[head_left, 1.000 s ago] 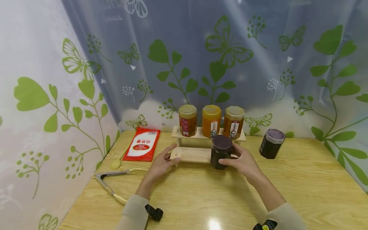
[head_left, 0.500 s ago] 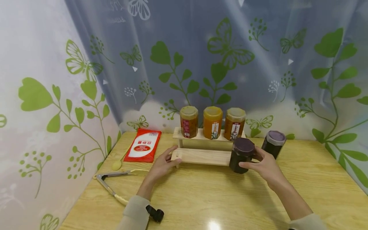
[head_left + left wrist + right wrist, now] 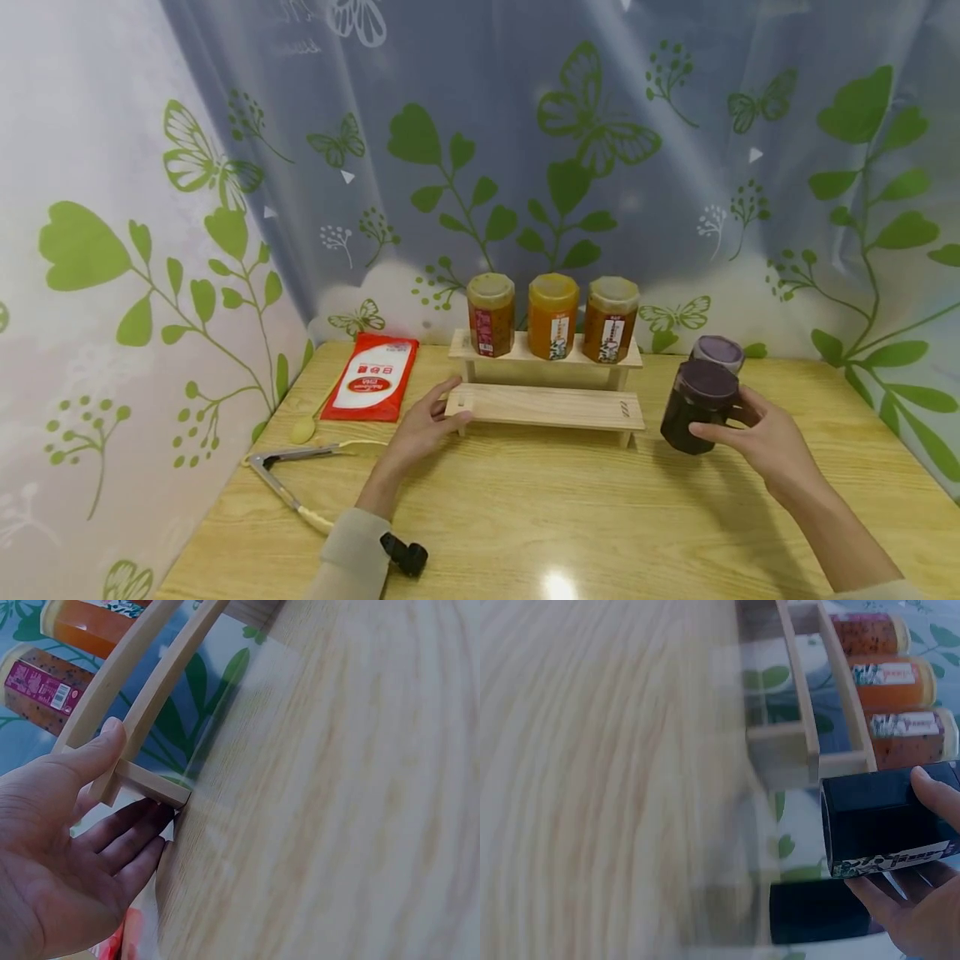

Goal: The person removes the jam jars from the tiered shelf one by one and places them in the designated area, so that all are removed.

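Note:
My right hand [image 3: 772, 442] grips a dark octagonal jar [image 3: 693, 417] with a purplish lid, clear of the rack's right end. In the right wrist view the thumb lies on one side of this black jar [image 3: 877, 821] and the fingers on the other. A second dark jar [image 3: 718, 350] stands behind it, partly hidden. My left hand [image 3: 416, 429] holds the left end of a two-tier wooden rack [image 3: 547, 406]; in the left wrist view its thumb lies against the lower shelf. The upper tier bears an orange jar [image 3: 552, 321] between two brownish jars [image 3: 491, 317].
Left of the rack lie a red and white packet [image 3: 371, 379] and a pale yellow spoon [image 3: 303, 429]. Nearer are spread tongs [image 3: 273, 477] with yellowish tips. A curtain [image 3: 480, 167] printed with leaves and butterflies hangs behind the table [image 3: 525, 508].
My right hand has carried the dark jar rightward off the lower shelf, and it now overlaps the second dark jar in the head view. The left hand has stayed at the rack's left end.

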Demonstrator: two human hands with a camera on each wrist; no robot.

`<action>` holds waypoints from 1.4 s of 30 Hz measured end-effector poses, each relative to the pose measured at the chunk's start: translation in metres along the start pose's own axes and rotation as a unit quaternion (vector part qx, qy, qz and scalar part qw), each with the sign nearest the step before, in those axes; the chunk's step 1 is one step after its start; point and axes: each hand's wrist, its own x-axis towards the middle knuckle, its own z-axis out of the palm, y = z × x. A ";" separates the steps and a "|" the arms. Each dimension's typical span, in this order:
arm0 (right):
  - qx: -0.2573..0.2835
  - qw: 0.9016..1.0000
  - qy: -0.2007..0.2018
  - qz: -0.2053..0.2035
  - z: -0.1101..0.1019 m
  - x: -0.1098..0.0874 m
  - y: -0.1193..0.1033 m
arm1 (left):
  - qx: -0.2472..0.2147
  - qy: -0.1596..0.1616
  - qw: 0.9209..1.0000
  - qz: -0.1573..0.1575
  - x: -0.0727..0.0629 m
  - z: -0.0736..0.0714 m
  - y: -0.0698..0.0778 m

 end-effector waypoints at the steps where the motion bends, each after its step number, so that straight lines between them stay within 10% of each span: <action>1: -0.004 1.000 0.003 0.002 -0.004 -0.001 0.003 | -0.001 -0.002 1.000 0.000 0.000 0.000 0.000; 14: -0.069 0.994 0.079 0.036 -0.049 0.003 0.034 | -0.019 0.001 1.000 0.002 0.001 0.001 0.000; 42: -0.001 0.967 0.213 0.137 -0.088 0.063 0.078 | -0.022 -0.002 1.000 -0.009 0.001 0.000 -0.001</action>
